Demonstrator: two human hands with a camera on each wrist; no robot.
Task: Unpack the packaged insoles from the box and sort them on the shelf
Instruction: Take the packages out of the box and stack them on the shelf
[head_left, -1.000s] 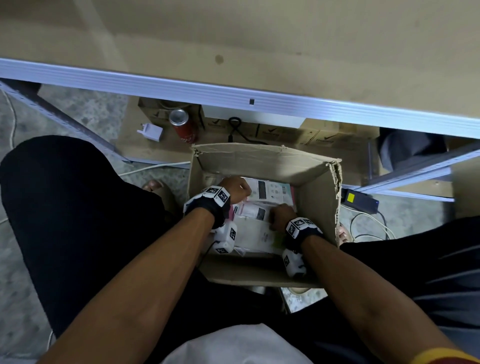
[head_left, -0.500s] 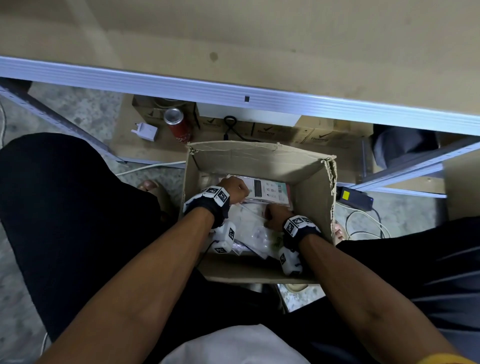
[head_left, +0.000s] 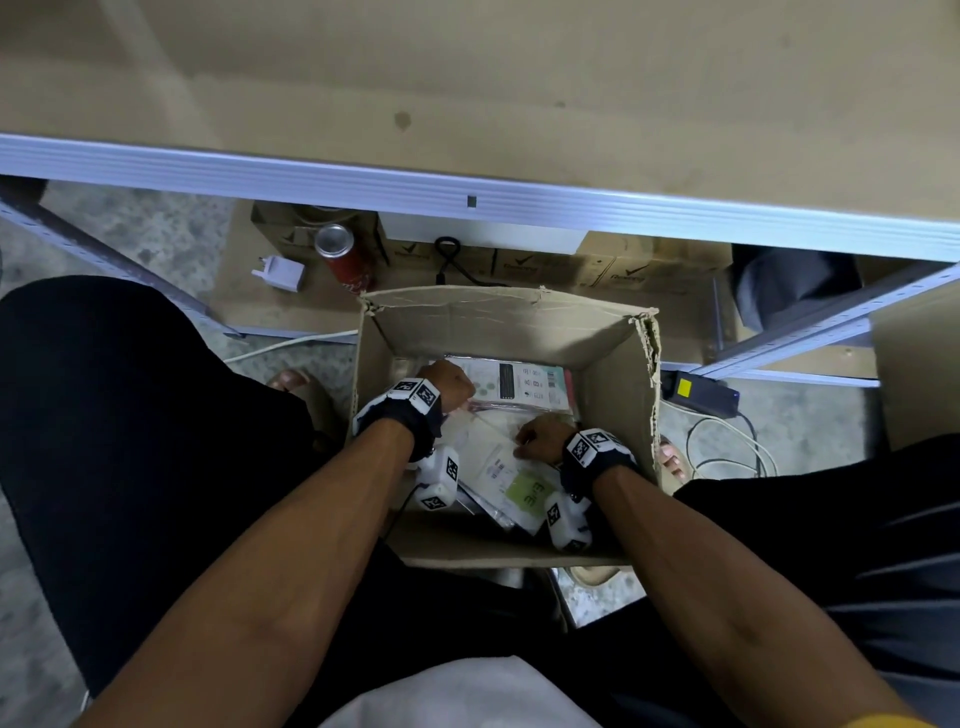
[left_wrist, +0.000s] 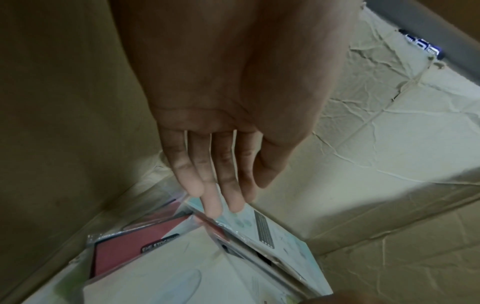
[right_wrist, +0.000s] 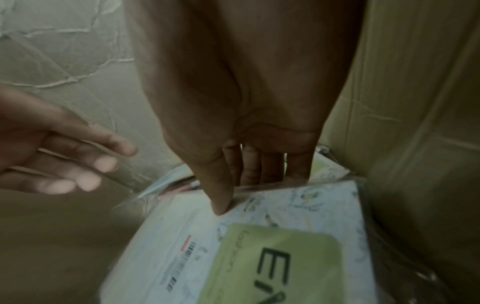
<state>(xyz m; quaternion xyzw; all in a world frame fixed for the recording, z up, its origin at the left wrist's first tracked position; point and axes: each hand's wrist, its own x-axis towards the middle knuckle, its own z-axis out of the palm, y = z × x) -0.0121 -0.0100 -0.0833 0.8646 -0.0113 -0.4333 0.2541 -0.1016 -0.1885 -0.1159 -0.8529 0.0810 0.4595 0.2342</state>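
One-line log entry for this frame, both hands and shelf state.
left hand: fingers straight, tips on teal packet | right hand: pinching green-label packet edge | both inside box | shelf: no packets visible

Open-topped brown cardboard box (head_left: 498, 332) — walls are hemming both hands in; clear-wrapped insole packets (head_left: 511, 387) are covering the floor, leaving free passage upward only — the grey metal-edged shelf (head_left: 467, 192) is overhanging beyond.

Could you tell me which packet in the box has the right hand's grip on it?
The packet with the green label: the right hand pinches its far edge. The pale blue packet and the red one lie toward the left hand.
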